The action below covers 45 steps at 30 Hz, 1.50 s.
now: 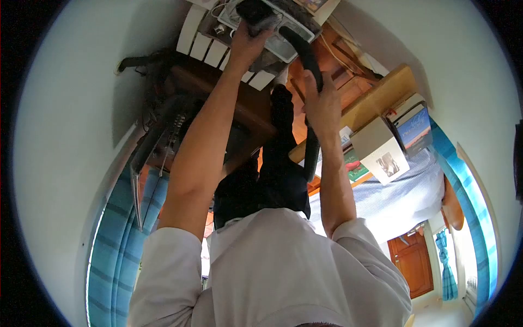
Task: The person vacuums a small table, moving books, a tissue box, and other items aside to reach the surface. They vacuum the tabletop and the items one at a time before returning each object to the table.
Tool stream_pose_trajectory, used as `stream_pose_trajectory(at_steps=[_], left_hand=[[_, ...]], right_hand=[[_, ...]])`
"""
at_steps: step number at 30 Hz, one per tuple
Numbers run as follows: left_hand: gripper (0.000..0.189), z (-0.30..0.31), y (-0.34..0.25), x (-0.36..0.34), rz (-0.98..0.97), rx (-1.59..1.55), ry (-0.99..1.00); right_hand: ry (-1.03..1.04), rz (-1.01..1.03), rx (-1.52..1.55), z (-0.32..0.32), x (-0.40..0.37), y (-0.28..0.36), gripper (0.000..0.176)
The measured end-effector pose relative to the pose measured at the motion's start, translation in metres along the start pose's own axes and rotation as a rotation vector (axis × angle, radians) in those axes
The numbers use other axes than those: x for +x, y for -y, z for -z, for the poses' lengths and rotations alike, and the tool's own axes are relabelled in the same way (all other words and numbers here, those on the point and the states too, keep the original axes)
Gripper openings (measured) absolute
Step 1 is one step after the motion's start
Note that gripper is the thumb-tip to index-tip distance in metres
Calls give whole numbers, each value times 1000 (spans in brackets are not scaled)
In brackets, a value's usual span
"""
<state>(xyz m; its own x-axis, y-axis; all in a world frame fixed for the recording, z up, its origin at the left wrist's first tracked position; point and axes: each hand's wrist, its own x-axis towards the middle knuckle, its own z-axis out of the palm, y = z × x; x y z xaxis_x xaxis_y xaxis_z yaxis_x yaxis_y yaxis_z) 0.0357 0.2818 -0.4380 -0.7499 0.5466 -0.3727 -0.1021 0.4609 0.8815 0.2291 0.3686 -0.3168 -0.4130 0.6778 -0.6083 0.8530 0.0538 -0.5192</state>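
Note:
My left hand is stretched far forward, fingers closed on a dark, dusty-looking object whose kind I cannot tell. Below that object lies a white plastic tray with a raised rim and compartments. A black vacuum hose is wrapped by the fingers of my right hand. Its curved end reaches over the tray, close to the right of the dark object, while the ribbed length hangs down past my right wrist.
White slats lie left of the tray. A dark wooden piece of furniture stands in front of my legs. On the right, a wooden shelf has several books beside it. Behind are a bed and blue curtains.

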Motion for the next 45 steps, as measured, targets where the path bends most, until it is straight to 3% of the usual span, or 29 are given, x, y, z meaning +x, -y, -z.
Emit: stream_pose_trajectory(at_steps=[3,4,5,8,10,11,13,15,17,18,19,21,23,29,33,35,36,37,39,42,45], left_hand=[[64,-4,19,13,37,76,-65],[65,-6,27,19,103,-174,-58],[65,-2,24,20,102,-179,-56],[66,4,7,14,99,-38,28],[70,4,2,10,141,-71,36],[73,4,3,10,186,-104,41],[77,5,6,19,187,-85,31],[82,16,23,14,234,-67,13],[113,22,34,30,382,-56,148],[121,19,29,31,448,14,102],[121,17,25,24,449,13,101],[89,15,1,12,292,-169,21],[87,15,-6,19,279,-140,17],[77,13,-6,11,324,-223,74],[82,15,5,12,348,-146,44],[93,21,7,19,322,-299,202],[72,23,7,17,292,-193,202],[72,22,6,18,285,-186,201],[66,21,1,23,318,-553,103],[57,25,-2,21,404,-585,173],[65,22,3,23,351,-578,131]], right_hand=[[126,-57,-13,20,-27,12,47],[137,-60,34,26,-37,13,48],[132,-61,31,31,-37,16,48],[98,-151,107,29,-29,9,48],[-225,218,-144,-1,3,-19,46],[-231,211,-139,2,0,-16,46],[-63,16,-67,7,-5,-7,48],[-11,8,-5,19,-27,12,49],[20,11,45,21,-31,17,50],[-4,22,17,15,-22,18,50],[-24,29,-9,6,-14,18,50],[-102,87,-119,-5,-2,16,50],[48,58,-16,6,-8,32,51],[24,-2,-80,5,5,29,53],[63,6,41,21,-12,29,54],[-18,72,-15,17,-1,33,52],[-16,70,-13,12,2,29,52],[-68,99,-70,2,8,23,51],[-125,137,-117,-7,17,30,51],[-109,58,-65,-9,4,29,51],[-119,77,-35,-10,-3,36,58]])
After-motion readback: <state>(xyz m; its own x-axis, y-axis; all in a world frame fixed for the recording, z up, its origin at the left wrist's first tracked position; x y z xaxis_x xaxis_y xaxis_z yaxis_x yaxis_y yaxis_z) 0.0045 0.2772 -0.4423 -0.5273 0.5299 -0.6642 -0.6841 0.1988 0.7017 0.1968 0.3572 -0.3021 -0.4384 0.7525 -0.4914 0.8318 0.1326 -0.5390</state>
